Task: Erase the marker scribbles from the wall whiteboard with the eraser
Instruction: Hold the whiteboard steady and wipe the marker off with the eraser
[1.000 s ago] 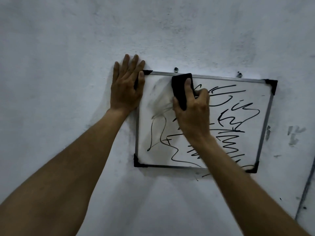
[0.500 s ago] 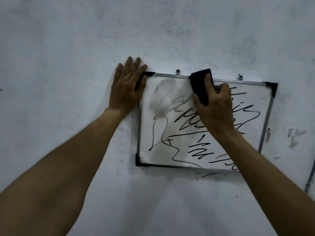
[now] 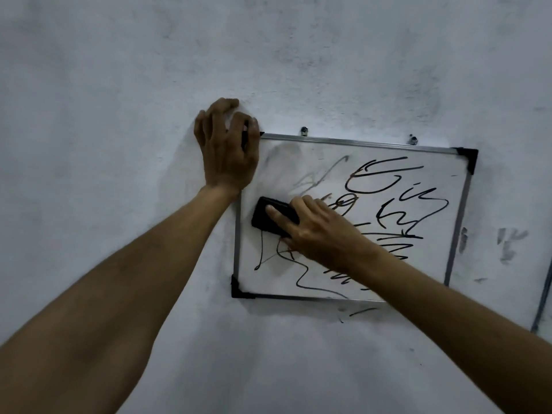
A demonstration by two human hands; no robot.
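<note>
Left on the whiteboard, the right hand grips the eraser, down from the top edge.

A grey wall carries 2 screws, dark smudges and a thin conduit.

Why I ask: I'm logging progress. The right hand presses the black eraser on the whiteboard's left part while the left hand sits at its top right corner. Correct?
No. The head view shows the left hand at the top left corner of the whiteboard, not the top right. The right hand does press the black eraser on its left part.
</note>
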